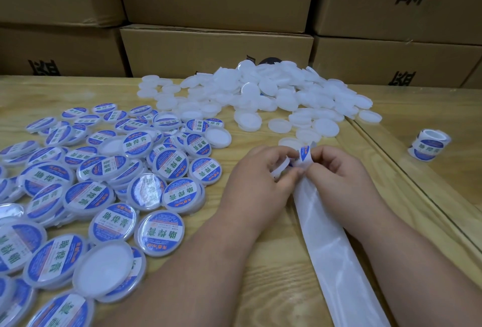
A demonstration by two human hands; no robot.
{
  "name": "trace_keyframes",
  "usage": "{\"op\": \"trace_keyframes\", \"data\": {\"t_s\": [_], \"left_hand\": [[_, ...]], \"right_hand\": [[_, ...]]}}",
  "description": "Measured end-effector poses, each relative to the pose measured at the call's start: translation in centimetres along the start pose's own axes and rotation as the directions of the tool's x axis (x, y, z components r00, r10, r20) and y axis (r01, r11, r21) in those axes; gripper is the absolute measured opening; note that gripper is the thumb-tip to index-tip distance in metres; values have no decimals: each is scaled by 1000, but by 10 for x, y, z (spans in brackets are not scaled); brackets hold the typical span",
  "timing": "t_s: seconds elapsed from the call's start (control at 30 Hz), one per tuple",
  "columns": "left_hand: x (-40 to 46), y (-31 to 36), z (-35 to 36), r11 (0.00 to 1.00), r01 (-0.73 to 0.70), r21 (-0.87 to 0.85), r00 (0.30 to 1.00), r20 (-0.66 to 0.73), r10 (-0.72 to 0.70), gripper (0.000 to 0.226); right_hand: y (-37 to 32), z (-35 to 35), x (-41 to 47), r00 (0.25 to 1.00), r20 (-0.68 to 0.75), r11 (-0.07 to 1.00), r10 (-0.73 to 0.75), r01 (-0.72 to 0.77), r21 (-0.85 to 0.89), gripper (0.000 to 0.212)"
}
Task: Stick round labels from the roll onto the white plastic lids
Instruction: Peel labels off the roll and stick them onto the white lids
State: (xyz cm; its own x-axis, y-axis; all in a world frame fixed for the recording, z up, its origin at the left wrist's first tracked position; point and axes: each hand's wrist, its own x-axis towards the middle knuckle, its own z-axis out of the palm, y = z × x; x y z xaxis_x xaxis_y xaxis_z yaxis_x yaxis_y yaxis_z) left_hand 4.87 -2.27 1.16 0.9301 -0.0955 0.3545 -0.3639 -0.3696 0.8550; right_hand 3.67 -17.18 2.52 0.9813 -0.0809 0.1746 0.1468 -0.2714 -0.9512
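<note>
My left hand [263, 178] grips a white plastic lid [280, 170] on edge, its fingers curled round the rim. My right hand [336, 172] pinches a blue-and-white round label [304, 156] at the top of the backing strip [328, 243], close against the lid. The empty glossy strip trails toward me between my forearms. A heap of bare white lids [268, 94] lies at the far middle of the table. Labelled lids [109, 186] spread over the left side. The label roll [427, 145] stands at the right.
Stacked brown cardboard boxes [216, 47] with black print wall off the back of the wooden table [260, 287]. A raised wooden edge strip [407, 178] runs diagonally at the right, with the roll beyond it.
</note>
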Motion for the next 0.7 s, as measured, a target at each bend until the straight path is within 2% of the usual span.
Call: {"op": "trace_keyframes", "data": {"t_s": [0.07,0.2,0.33,0.43,0.6,0.7], "left_hand": [[0,0,-1,1000,15,-2,1000,-5,-15,20],[1,0,-1,999,22,24,1000,-9,-22,14],[1,-1,-1,997,16,79,1000,-21,-14,10],[0,-2,0,997,28,77,999,-26,-26,8],[-1,3,-3,996,90,-28,988,-120,-92,14],[0,5,-4,986,102,-128,973,-195,-126,21]], "right_hand": [[-2,0,0,1000,4,1000,-21,21,-15,34],[-6,1,-4,1000,-2,999,-29,29,-22,17],[-6,1,-4,998,-16,996,-60,59,-64,16],[-6,1,-4,999,-29,997,-29,27,-69,21],[-2,-1,-1,997,-70,995,14,-21,-94,16],[4,-3,3,989,-148,990,29,-49,-135,18]]}}
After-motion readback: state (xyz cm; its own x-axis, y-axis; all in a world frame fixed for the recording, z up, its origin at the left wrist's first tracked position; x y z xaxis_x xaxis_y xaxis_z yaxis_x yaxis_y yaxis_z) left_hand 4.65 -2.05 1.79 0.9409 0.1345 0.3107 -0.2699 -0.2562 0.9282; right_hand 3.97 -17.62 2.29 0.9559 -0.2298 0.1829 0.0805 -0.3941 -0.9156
